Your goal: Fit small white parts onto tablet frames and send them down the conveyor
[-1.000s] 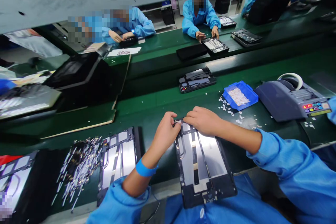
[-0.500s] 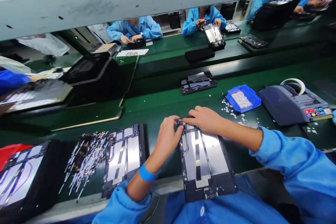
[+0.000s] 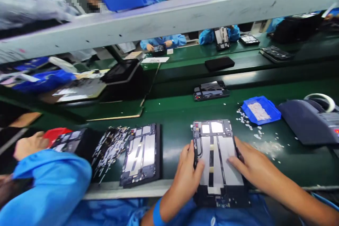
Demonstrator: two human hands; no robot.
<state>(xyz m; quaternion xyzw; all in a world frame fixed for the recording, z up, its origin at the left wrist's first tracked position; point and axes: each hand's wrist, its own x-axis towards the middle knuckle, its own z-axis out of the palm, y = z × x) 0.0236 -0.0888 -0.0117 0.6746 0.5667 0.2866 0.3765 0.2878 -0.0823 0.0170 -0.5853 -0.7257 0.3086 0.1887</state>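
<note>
An opened tablet [image 3: 217, 162], its silver battery panels and black ribbon cables bare, is gripped by its two long sides at the bench's front edge. My left hand [image 3: 186, 171] is closed on its left side, thumb over the face. On the opposite side, my right hand [image 3: 247, 159] is closed round the edge, thumb resting on the silver panel. A second opened tablet [image 3: 140, 153] lies left of my left hand on a dark block. Beside that is a heap of thin strip parts [image 3: 111, 148].
At far left a co-worker's hand [image 3: 31, 144] is near a red item [image 3: 57, 135] and another opened tablet. A blue tray [image 3: 275, 113] of white bits and a grey tape dispenser [image 3: 304, 120] stand right. Another tablet [image 3: 211, 90] lies behind; a shelf beam [image 3: 172, 24] crosses above.
Both my hands have moved from the tablet's top left corner down to its sides. The view has swung left, and a co-worker's arm now shows at the left.
</note>
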